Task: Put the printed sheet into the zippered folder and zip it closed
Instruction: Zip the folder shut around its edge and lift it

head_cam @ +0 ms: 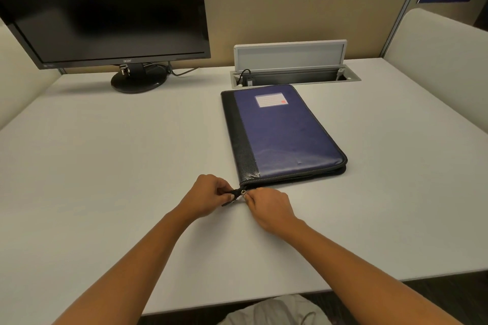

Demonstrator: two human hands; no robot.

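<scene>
- At the near left corner of the zippered folder (285, 134), the left hand (204, 196) pinches the black zipper tail (229, 199) between curled fingers; the right hand (266, 206), just beside it, pinches the small metal slider (243, 193).
- The folder lies flat on the white desk (105, 166), blue cover down and facing up; a label (271, 100) sits near its far edge.
- Just behind the folder, a cable box (295, 78) has its lid raised; far left of the folder stands a dark monitor (105, 8).

white desk (105, 166) bears zippered folder (285, 134) and monitor (138, 82).
</scene>
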